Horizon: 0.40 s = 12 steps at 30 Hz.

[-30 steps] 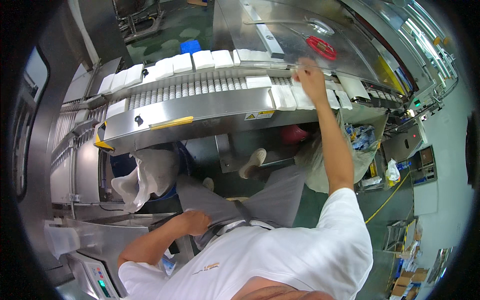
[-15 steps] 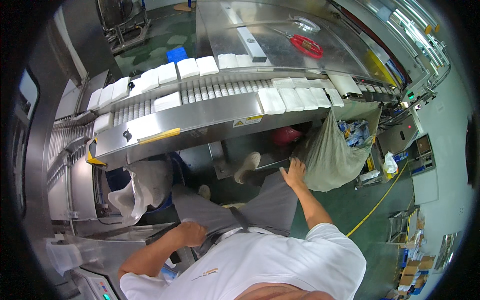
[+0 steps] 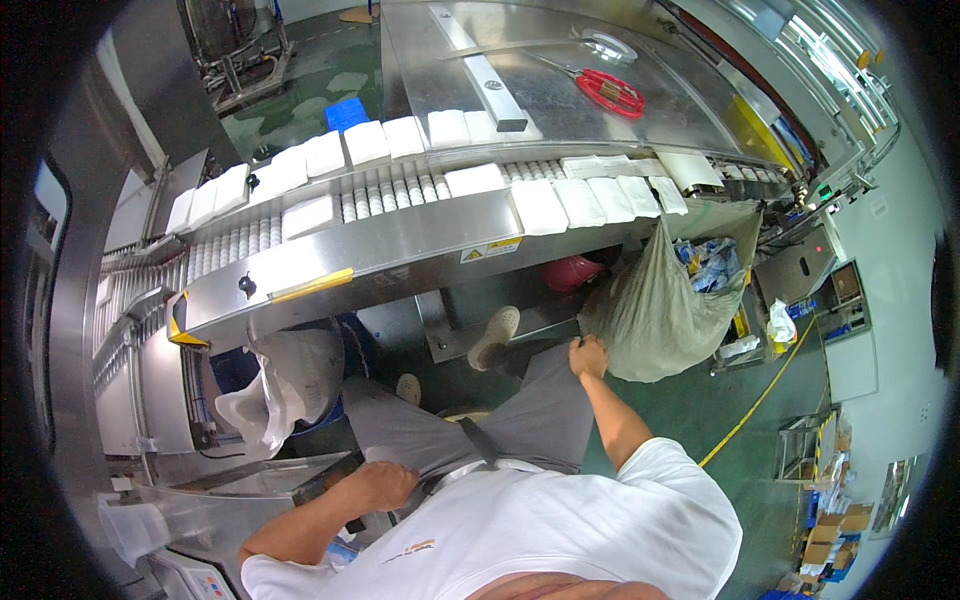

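Note:
My left hand (image 3: 388, 485) is closed in a loose fist with nothing visible in it, resting near my left hip on the grey trousers (image 3: 410, 430). My right hand (image 3: 588, 356) lies at my right knee, its fingers curled together and no object showing in them. Just right of it hangs a beige cloth sack (image 3: 640, 310) with crumpled blue and clear plastic film (image 3: 710, 265) inside. In front of me runs a roller conveyor (image 3: 390, 200); on its rollers lie a white pack (image 3: 310, 216) and another white pack (image 3: 475, 180).
White packs (image 3: 590, 202) line the conveyor's near edge, and more packs (image 3: 325, 155) its far edge. Red-handled scissors (image 3: 610, 94) and a metal bar (image 3: 490, 85) lie on the steel table (image 3: 420, 60). A bin with a white liner (image 3: 295, 375) stands at left; a scale (image 3: 195, 575) is lower left.
My right hand's fingers, spread before, are now curled in at the knee. Two packs on the rollers sit farther right than before. My left hand stays nearly in place.

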{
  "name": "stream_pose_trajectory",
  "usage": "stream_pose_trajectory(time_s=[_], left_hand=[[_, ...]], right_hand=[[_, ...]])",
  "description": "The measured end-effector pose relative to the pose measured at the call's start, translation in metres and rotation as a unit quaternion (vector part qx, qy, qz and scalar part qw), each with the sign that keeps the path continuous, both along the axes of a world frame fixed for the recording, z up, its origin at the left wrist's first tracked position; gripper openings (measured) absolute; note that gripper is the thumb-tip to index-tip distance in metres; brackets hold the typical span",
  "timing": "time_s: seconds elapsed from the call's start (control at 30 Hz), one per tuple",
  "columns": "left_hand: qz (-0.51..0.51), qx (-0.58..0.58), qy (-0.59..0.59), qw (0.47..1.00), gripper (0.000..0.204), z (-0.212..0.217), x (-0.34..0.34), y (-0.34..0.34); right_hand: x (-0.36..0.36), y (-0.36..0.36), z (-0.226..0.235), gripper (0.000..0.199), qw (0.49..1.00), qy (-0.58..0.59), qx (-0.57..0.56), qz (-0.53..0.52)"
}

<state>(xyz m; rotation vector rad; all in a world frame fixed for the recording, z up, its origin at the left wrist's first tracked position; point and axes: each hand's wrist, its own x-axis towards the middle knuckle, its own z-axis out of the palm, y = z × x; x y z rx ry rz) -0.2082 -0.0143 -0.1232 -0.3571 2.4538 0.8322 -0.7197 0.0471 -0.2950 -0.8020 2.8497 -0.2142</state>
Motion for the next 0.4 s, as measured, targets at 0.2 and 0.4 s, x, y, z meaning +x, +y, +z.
stream_pose_trajectory(time_s=[0.2,0.4], left_hand=[[-0.011,-0.002,-0.024,1.0,0.024,0.002,-0.002,0.0],[-0.021,-0.017,0.031,0.999,0.029,0.001,0.008,0.002]], right_hand=[[-0.002,-0.008,0.002,0.044,1.0,0.004,-0.001,0.007],[0.008,-0.039,-0.014,0.045,0.987,-0.092,0.009,0.128]])
